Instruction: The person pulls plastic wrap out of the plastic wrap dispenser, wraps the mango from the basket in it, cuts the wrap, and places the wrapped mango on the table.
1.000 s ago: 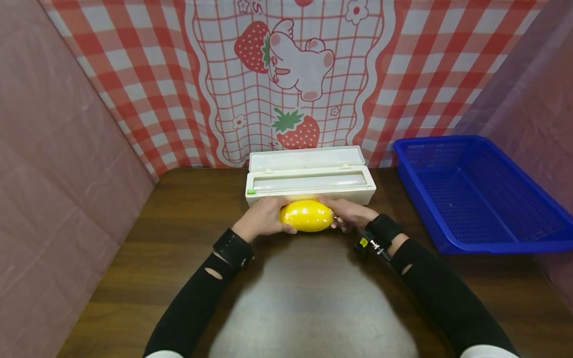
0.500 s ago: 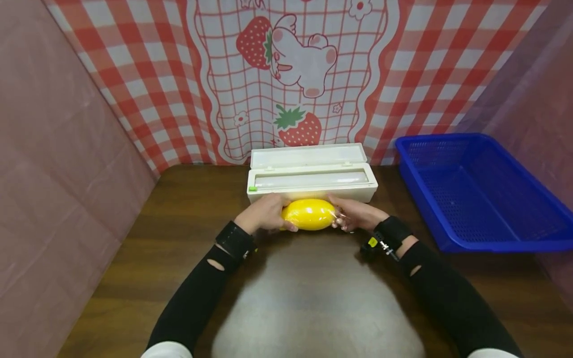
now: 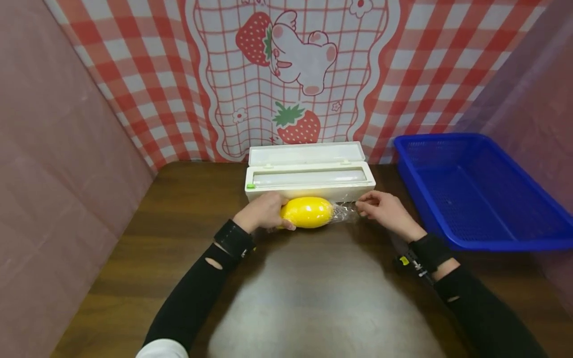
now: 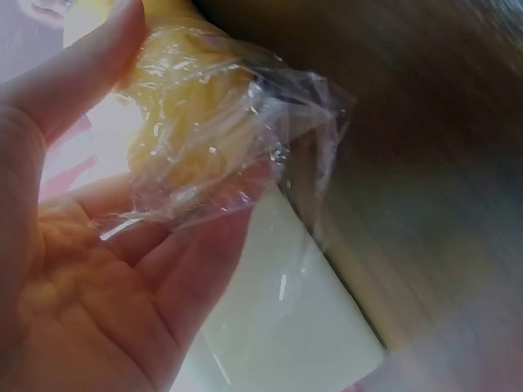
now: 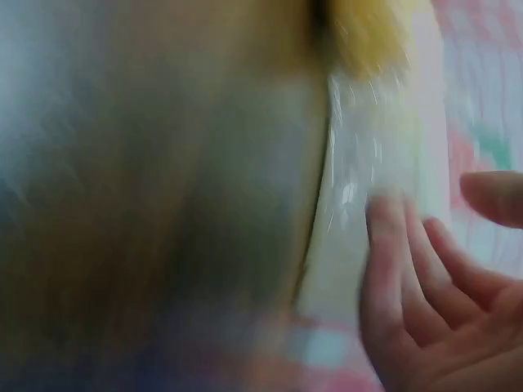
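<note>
A shiny yellow oval object (image 3: 309, 212), wrapped in clear cling film, lies in front of the white film dispenser (image 3: 309, 191). My left hand (image 3: 263, 211) holds its left end, thumb on the near side and fingers on the far side. Crumpled cling film (image 4: 221, 147) bunches over that end in the left wrist view. From the other end, loose film (image 3: 343, 213) sticks out toward my right hand (image 3: 387, 211). In the right wrist view the right thumb stands apart from the bent fingers (image 5: 388, 269), with nothing seen between them. That view is blurred.
The dispenser's lid (image 3: 306, 154) is tipped back, showing a roll (image 3: 309, 177) inside and a green slider (image 3: 250, 186) at its left. A blue basket (image 3: 429, 219) stands on the right of the wooden table (image 3: 179, 214). A checked cloth (image 3: 147, 74) hangs behind.
My right hand has moved right, away from the yellow object, leaving a stretched tail of film exposed. The left hand still holds the other end.
</note>
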The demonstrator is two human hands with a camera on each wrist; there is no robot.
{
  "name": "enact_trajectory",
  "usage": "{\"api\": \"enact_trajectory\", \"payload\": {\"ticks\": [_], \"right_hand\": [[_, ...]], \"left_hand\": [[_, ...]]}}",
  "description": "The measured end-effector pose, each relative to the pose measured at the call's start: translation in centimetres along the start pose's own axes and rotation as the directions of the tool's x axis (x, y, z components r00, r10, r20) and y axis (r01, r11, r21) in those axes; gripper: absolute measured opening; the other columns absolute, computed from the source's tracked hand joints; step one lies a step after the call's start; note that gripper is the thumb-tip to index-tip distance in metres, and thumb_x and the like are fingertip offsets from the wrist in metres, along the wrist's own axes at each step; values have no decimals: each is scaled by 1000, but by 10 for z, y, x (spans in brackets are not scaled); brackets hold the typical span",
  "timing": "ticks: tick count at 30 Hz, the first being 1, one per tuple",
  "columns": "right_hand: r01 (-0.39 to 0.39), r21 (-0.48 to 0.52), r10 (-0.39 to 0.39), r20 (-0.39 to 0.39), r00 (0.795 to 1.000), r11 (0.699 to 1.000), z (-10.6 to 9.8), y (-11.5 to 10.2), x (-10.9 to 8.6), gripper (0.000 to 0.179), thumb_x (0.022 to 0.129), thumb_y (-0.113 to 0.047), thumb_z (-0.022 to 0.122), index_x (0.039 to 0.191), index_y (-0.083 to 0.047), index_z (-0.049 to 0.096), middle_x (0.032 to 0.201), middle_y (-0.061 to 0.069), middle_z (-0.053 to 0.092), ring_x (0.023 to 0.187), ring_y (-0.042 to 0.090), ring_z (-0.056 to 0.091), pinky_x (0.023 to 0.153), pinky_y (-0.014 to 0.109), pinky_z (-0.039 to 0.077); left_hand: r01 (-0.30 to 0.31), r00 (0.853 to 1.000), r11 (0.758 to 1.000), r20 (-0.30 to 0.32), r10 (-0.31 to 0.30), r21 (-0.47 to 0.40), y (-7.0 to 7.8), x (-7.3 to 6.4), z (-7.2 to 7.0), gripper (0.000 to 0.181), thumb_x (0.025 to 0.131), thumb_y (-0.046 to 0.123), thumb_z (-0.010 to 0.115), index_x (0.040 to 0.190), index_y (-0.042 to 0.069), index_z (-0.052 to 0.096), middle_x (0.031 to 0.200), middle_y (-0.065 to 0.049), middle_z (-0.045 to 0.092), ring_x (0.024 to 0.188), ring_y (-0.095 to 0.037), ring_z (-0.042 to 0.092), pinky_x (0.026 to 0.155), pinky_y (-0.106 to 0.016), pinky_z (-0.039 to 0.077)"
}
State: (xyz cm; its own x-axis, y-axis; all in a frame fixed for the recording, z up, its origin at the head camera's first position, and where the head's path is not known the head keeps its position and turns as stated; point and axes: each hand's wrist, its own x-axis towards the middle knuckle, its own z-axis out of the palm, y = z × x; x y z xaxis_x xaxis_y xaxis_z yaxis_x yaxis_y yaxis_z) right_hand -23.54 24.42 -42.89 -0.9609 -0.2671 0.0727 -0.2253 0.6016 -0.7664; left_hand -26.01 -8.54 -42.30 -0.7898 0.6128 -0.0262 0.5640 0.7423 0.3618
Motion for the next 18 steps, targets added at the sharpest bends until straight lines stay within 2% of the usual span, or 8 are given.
{"api": "enact_trajectory", "payload": {"ticks": [1,2,4,6,8,11,15,18], "right_hand": [[97,-109,-102,-36,994,989,6,-6,-2,42,86,-36,62,110,-3,59,95,9,65,81,19,61,71,35,49],[188,-211,-204,-59,977,959,12,-13,-3,42,84,-36,65,111,-5,59,98,7,64,84,19,60,71,35,48],[335,-359,-381,-65,922,871,26,-25,-4,49,80,-37,68,116,-5,58,108,8,60,93,20,56,76,37,47],[435,-425,-490,-25,871,794,40,-35,-4,60,77,-39,71,123,-4,53,117,11,54,102,23,51,82,39,45],[490,-455,-535,35,844,744,53,-42,-3,69,76,-42,71,129,-4,48,124,12,48,110,23,46,87,40,43],[499,-491,-509,125,852,714,68,-45,2,83,74,-46,72,139,-7,38,134,13,39,120,25,38,93,40,39],[439,-531,-401,194,896,725,76,-42,10,93,73,-44,73,145,-10,25,141,14,32,124,28,30,92,44,39],[426,-540,-372,214,903,726,76,-39,13,91,76,-38,72,146,-9,22,140,16,31,124,30,30,93,45,38]], "left_hand": [[1,1000,1000,-10,-1,22,1,0,-1,51,65,55,74,94,14,60,70,3,54,60,-13,51,59,-27,41],[-1,1000,999,-18,2,43,1,0,-1,51,65,55,73,93,15,60,70,3,54,62,-13,50,60,-27,41],[-8,1000,997,-19,9,75,3,0,-2,50,66,56,73,91,15,60,69,3,53,64,-14,50,61,-27,40],[-22,1000,994,-19,25,106,5,0,-2,49,66,57,72,90,16,60,69,3,53,66,-15,49,62,-28,39],[-30,999,990,-13,32,135,7,1,-2,49,67,59,70,87,16,59,69,2,52,67,-16,48,62,-28,39],[-20,1000,987,-1,21,157,8,1,-2,49,67,59,70,86,15,58,70,2,53,67,-16,49,62,-28,39],[0,1000,988,17,-2,157,6,-1,-1,49,69,58,69,89,16,57,74,3,53,69,-15,48,64,-27,39],[-4,1000,992,11,3,125,2,-4,0,49,71,55,69,95,15,56,78,2,52,74,-16,48,68,-28,39]]}}
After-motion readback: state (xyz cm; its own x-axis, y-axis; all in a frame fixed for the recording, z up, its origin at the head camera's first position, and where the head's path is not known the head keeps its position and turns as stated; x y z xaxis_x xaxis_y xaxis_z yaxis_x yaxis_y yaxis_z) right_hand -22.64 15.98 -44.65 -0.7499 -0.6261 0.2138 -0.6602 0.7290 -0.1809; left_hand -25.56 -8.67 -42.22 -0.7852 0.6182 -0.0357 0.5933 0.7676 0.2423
